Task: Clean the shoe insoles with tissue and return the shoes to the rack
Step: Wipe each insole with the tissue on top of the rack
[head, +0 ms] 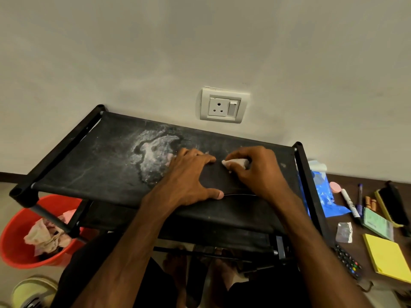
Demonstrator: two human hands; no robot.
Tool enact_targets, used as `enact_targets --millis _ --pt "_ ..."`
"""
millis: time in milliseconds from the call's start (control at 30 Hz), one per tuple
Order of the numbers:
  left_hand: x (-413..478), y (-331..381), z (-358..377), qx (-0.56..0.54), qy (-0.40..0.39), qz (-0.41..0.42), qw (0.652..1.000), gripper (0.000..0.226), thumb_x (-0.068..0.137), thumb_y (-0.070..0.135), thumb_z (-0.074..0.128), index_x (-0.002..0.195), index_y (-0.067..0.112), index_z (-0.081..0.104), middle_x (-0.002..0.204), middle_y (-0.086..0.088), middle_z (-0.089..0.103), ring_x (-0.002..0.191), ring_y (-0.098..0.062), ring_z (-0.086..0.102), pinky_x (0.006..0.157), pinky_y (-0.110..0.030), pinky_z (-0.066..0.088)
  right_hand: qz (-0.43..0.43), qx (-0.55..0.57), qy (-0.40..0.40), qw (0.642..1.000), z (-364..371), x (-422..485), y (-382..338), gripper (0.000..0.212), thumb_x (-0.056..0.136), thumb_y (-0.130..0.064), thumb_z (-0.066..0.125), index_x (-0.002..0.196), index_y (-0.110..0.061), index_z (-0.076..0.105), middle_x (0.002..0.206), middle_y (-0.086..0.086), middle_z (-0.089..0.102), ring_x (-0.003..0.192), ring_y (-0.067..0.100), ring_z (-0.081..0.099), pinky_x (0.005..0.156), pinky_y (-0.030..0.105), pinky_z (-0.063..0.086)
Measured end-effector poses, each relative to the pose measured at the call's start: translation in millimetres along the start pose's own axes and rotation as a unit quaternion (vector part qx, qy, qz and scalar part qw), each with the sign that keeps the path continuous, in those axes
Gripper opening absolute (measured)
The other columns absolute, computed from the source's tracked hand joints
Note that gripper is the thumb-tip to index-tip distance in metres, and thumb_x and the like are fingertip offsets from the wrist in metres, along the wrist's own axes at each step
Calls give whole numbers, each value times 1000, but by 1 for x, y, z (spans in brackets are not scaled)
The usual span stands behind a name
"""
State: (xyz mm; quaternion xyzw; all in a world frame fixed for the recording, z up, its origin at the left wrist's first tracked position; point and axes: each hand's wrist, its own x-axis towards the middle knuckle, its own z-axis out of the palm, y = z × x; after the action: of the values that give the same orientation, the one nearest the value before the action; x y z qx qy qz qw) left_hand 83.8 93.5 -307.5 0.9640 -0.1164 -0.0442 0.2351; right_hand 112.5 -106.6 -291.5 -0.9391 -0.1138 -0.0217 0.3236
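Pressing the left hand (189, 174) flat on the top shelf of a black rack (89, 156), fingers spread wide and thumb stretched along the near side, a person grips a white tissue (235, 162) in the right hand (255, 170). The wad sits between the curled fingers and the thumb. Its tip pokes out toward the left hand's fingertips, close to them, low over the dark fabric. A thin curved edge shows on the shelf by the left thumb; whether it is an insole cannot be told. A white stain (155, 156) spreads just beyond the left fingers. A red bucket (13, 241) left of the rack holds crumpled paper (46, 236). To the right lie a blue packet (322, 192), a marker (350, 202) and a yellow pad (387, 256).
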Motion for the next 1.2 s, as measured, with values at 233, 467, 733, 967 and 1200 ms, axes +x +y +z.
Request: enact_targets --millis 233,467,733,967,1200 --pt "2 1 2 3 -4 -15 1000 95 66 69 80 148 33 46 145 3 44 134 -21 31 113 -38 31 45 -110 -71 990 2 8 -12 13 88 -32 77 101 -33 81 107 -1 76 97 20 69 87 43 60" --pt "4 2 2 -14 2 -17 1000 94 62 66 84 144 34 51 142 3 46 132 -22 33 112 -40 32 61 -157 -162 972 -14 -19 -18 11 84 -36 80 95 -41 78 105 -10 73 96 11 65 84 40 61" --pt "4 2 -1 -16 9 -14 1000 92 60 67 84 140 34 53 139 3 49 131 -23 36 109 -43 35 77 -161 -26 984 1 -11 -24 14 82 -34 80 96 -36 80 96 -4 74 90 18 68 74 33 54" --pt "2 2 0 -21 7 -27 999 93 58 67 85 140 35 55 140 3 51 132 -25 36 111 -45 34 65 -110 -8 992 10 3 -19 13 80 -31 77 92 -34 80 95 -1 77 91 23 71 82 45 60" --pt "3 4 3 -23 8 -33 999 98 57 66 86 143 32 53 144 4 49 135 -23 35 114 -45 33 56 -123 -148 980 -15 -18 -11 12 74 -41 82 80 -51 77 83 -16 75 84 11 70 78 45 62"
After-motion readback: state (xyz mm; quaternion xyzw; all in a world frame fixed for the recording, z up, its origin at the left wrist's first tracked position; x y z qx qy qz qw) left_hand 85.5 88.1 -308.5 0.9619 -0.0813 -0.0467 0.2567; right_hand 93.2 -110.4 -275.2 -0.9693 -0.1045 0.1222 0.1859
